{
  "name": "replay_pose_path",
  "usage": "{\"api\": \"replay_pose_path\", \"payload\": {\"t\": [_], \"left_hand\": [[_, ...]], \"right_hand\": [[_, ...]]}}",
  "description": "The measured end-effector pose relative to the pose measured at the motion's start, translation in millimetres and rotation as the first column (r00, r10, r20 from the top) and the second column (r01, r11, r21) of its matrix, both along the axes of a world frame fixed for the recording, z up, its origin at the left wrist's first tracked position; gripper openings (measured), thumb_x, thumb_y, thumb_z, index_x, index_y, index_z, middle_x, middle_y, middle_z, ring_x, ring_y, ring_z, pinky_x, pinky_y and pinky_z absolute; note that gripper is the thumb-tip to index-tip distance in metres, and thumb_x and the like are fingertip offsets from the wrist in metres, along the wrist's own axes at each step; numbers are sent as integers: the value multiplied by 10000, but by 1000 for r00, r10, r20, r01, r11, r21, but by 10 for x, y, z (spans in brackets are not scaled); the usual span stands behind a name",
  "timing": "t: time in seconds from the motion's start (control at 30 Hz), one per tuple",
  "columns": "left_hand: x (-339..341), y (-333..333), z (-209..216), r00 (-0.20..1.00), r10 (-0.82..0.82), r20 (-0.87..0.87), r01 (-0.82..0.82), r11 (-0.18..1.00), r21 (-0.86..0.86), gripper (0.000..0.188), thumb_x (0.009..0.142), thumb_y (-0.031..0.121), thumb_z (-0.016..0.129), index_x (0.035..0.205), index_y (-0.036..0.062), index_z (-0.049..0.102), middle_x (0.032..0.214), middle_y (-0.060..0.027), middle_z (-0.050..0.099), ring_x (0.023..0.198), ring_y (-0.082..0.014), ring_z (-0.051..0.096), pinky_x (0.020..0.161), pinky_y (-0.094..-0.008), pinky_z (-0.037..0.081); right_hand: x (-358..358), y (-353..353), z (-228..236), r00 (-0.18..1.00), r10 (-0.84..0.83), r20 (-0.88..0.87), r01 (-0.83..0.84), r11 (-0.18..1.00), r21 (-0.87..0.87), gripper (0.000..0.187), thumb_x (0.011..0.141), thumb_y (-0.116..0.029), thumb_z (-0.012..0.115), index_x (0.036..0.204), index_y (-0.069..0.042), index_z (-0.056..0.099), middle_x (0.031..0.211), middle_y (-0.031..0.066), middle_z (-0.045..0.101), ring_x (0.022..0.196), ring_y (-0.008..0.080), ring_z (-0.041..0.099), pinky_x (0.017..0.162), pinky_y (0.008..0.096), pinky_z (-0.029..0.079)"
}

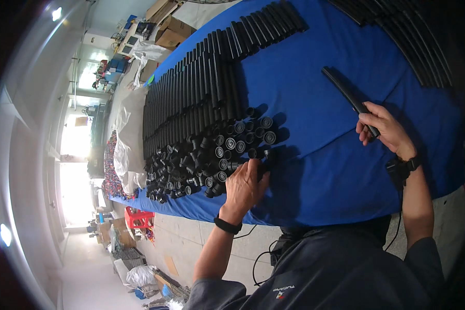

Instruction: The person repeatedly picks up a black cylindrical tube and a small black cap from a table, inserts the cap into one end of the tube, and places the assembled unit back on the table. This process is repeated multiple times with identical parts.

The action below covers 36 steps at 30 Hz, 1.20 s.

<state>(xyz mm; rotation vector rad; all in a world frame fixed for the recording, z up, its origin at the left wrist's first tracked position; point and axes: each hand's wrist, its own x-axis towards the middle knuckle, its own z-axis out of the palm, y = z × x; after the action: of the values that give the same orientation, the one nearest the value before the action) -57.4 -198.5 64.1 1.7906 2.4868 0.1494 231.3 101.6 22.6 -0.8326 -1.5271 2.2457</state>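
My right hand [385, 127] is closed round the lower end of a black tube [344, 90], which slants up and left above the blue cloth. At the near edge of a heap of small round black plastic caps [222, 165], my left hand [244, 189] has its fingers curled in. A black cap [266, 154] shows at those fingertips, partly hidden by the fingers. Some caps in the heap stand with ringed round faces upward; others lie on their sides.
Behind the heap, many black tubes [191, 98] lie side by side in rows on the blue cloth [315, 116]. More long black tubes [405, 41] lie at the far right. A clear plastic sheet [129, 139] and a red stool [138, 218] are on the left.
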Motion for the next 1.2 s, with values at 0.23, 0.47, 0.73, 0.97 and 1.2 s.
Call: {"api": "replay_pose_path", "payload": {"t": [0.23,0.47,0.73,0.97,1.2], "left_hand": [[72,184,123,995,-65,-78,73,992,99,363,845,264,805,1128,89,661,1038,-65,643,896,-256,685,679,-395,575],[60,462,13,988,-134,-78,139,989,56,218,877,163,694,1077,90,645,1054,-74,644,993,-260,648,700,-418,584],[-120,432,-58,994,-111,6,109,983,149,207,882,124,671,1075,75,728,932,-107,673,833,-312,674,701,-434,571],[-335,278,348,944,102,315,-211,918,335,275,861,-1,640,1122,15,724,901,-151,679,757,-280,686,671,-373,537],[214,-404,53,982,190,20,-190,968,166,344,820,133,820,1138,57,710,936,-116,652,800,-309,674,684,-395,551]], "right_hand": [[-4,3,1,1000,-4,10,4,1000,-7,238,1036,-248,601,1130,-29,587,845,89,671,699,161,683,594,303,569],[-6,9,-6,1000,13,-14,-13,999,-35,224,1032,-239,599,1106,-28,581,846,95,670,703,165,684,599,307,570],[-12,2,11,1000,6,5,-6,1000,-1,209,1037,-247,598,1071,-42,579,845,93,669,700,155,682,592,296,570],[1,4,-11,1000,0,-2,0,1000,-6,224,1038,-257,604,1113,-46,587,835,76,666,687,144,679,583,285,568],[-29,-12,20,1000,6,10,-6,1000,21,222,1038,-262,599,1092,-47,585,828,75,663,683,141,676,584,281,563]]}}
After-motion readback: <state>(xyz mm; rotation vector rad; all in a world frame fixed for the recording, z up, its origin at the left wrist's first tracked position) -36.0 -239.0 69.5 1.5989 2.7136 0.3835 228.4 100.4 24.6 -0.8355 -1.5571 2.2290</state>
